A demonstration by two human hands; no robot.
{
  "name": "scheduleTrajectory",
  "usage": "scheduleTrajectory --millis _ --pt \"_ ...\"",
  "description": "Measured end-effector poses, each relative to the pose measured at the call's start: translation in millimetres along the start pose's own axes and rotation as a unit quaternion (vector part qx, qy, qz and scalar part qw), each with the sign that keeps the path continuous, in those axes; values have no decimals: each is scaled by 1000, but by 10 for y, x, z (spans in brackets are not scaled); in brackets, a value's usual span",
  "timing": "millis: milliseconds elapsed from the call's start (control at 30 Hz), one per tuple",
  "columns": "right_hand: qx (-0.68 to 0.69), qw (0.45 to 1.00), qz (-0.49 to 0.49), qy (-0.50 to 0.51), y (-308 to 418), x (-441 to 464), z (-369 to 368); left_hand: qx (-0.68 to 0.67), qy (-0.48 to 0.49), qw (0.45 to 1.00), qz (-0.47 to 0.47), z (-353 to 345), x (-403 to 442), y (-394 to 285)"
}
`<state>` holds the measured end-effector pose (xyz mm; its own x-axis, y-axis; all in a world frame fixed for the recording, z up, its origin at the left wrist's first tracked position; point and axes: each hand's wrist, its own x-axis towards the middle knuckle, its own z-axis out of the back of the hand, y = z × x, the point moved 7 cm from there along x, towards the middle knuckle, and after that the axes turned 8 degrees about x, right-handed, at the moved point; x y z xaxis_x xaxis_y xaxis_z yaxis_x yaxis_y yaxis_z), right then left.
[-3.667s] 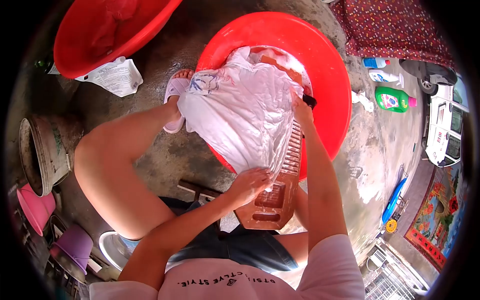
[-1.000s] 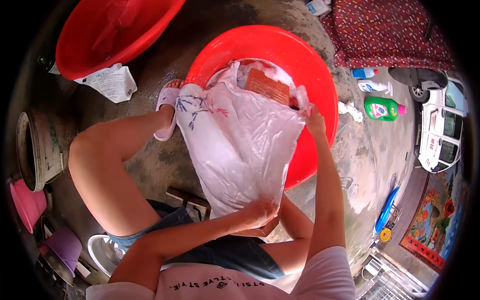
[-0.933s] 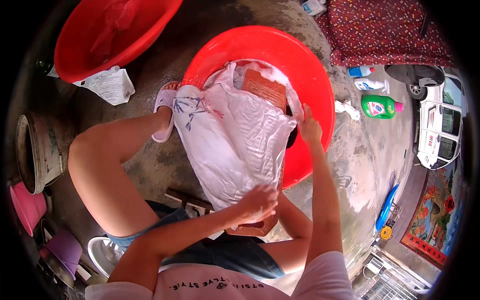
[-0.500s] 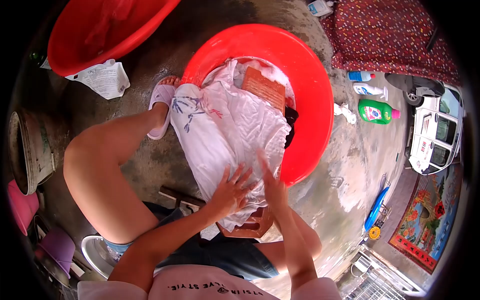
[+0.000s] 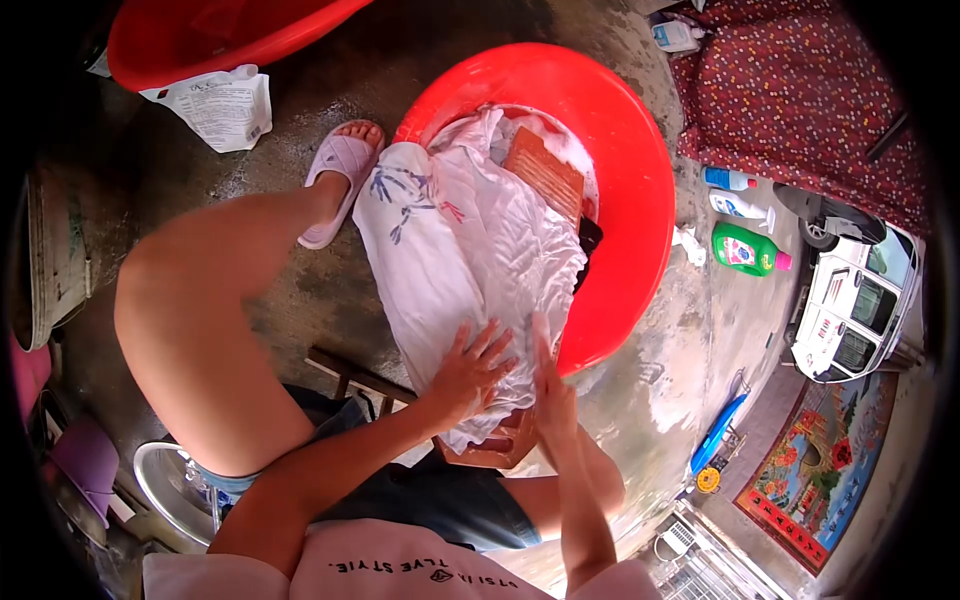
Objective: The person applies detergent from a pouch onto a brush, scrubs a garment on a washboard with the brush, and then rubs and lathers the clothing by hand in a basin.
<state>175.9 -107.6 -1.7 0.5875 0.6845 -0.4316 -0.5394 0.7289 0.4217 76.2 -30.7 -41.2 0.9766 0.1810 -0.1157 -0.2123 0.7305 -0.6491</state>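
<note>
White garment (image 5: 470, 240), under open left grip (image 5: 470, 373), right grip (image 5: 552, 390) at edge

A long brown ridged washboard (image 5: 545, 175) slants from inside the wide round red plastic basin (image 5: 630, 250) over its 6 o'clock rim, beneath a wet white printed cloth (image 5: 490, 240). Outside, a pale pink strapped slipper (image 5: 342, 175) lies at 9 o'clock, a green plastic bottle (image 5: 742, 249) near 3.

The lone view looks forward and steeply down from the wearer's head, over their own lap.
</note>
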Motion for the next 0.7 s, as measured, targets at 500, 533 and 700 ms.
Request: scheduleTrajectory --millis 500,533,700 --pt "-96 985 -136 -53 -939 2200 -11 18 -5 1000 7 -55 64 20" --pt "-80 990 -115 -36 -879 1895 -34 20 -7 1000 8 -63 68 27" --pt "23 1000 -13 -10 -71 -22 86 9 -6 1000 4 -47 66 13"
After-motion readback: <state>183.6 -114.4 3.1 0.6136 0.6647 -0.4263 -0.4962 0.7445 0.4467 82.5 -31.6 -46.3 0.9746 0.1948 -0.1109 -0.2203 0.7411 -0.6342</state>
